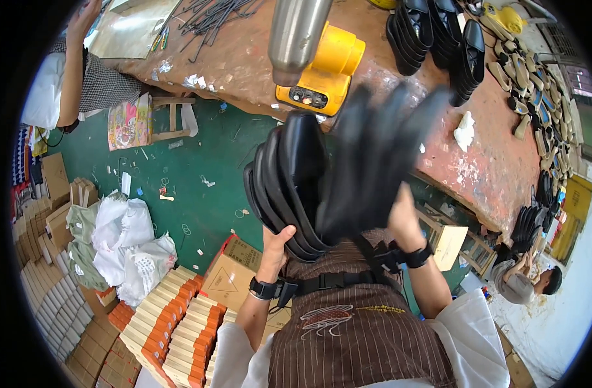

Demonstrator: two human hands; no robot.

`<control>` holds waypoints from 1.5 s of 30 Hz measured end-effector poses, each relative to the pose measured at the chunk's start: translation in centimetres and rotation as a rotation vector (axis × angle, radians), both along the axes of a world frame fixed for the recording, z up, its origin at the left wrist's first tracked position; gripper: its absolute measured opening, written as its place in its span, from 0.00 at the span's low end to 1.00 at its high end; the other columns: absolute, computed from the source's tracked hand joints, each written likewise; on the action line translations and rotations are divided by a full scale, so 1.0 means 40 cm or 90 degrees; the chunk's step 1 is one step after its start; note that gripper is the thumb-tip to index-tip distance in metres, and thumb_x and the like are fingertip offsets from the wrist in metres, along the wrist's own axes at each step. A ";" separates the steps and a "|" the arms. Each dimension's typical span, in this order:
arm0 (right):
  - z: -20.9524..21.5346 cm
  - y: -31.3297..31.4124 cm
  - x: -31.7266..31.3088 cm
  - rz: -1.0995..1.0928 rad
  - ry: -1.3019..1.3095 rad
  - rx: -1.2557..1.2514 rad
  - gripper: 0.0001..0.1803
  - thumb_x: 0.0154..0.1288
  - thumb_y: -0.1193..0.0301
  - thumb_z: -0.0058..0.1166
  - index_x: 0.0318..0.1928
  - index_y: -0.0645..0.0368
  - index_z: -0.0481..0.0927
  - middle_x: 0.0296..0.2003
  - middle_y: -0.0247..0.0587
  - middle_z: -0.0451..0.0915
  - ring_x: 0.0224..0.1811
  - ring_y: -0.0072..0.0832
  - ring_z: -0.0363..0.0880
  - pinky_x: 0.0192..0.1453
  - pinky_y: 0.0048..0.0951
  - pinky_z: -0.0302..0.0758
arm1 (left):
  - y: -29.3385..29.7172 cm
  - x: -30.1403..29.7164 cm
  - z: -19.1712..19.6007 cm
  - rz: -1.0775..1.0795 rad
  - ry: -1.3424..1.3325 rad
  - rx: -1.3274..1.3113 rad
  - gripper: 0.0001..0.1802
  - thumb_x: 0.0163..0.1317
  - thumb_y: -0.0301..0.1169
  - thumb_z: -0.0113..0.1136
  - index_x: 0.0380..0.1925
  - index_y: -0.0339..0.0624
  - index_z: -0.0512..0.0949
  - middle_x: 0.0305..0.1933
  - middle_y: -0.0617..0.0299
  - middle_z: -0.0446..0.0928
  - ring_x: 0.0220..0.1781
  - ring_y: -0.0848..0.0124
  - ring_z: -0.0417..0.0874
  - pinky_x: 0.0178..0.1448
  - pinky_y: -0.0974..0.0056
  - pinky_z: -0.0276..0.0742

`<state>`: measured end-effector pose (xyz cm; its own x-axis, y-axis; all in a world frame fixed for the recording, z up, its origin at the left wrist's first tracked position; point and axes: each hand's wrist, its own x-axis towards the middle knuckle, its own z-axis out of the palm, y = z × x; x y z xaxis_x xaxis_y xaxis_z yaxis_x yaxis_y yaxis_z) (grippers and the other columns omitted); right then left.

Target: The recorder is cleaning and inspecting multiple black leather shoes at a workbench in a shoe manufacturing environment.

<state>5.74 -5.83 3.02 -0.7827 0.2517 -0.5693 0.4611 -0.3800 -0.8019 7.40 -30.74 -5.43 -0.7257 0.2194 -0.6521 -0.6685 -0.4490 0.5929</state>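
Note:
My left hand holds up a stack of black shoe uppers from below, close to my chest. My right hand grips a second fan of black shoe uppers, blurred by motion, just right of the stack and overlapping it. Both bunches hang in front of the brown worktable. A black strap with a buckle crosses my striped apron.
A yellow machine with a steel cylinder stands on the table. More black shoes and rows of soles lie at the right. Stacked boxes and white bags cover the green floor. One person sits upper left, another lower right.

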 end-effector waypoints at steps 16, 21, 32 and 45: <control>-0.082 0.038 0.112 -0.258 -0.041 -0.279 0.18 0.70 0.68 0.45 0.55 0.64 0.70 0.51 0.40 0.74 0.53 0.33 0.74 0.56 0.34 0.73 | -0.003 -0.033 -0.015 -0.042 -0.137 0.071 0.40 0.52 0.40 0.66 0.60 0.33 0.60 0.57 0.50 0.70 0.56 0.62 0.75 0.61 0.60 0.72; -0.092 0.154 0.164 -0.442 -0.045 -0.270 0.23 0.72 0.60 0.41 0.61 0.60 0.65 0.59 0.40 0.70 0.60 0.36 0.69 0.62 0.38 0.68 | 0.030 -0.075 -0.012 0.041 -0.193 0.216 0.31 0.56 0.44 0.63 0.52 0.32 0.70 0.48 0.48 0.77 0.47 0.61 0.82 0.54 0.59 0.79; -0.082 0.172 0.239 -0.465 -0.016 -0.191 0.23 0.71 0.61 0.42 0.61 0.59 0.65 0.58 0.40 0.72 0.57 0.35 0.72 0.61 0.39 0.71 | 0.035 -0.068 -0.040 0.063 -0.175 0.308 0.36 0.54 0.46 0.65 0.55 0.32 0.68 0.51 0.50 0.76 0.50 0.60 0.80 0.57 0.56 0.78; -0.085 0.137 0.234 -0.412 -0.010 -0.181 0.20 0.69 0.69 0.47 0.59 0.62 0.67 0.54 0.41 0.74 0.54 0.35 0.75 0.57 0.37 0.74 | -0.011 -0.053 -0.050 0.010 -0.107 0.207 0.35 0.50 0.42 0.69 0.53 0.31 0.69 0.48 0.51 0.77 0.46 0.63 0.82 0.53 0.59 0.80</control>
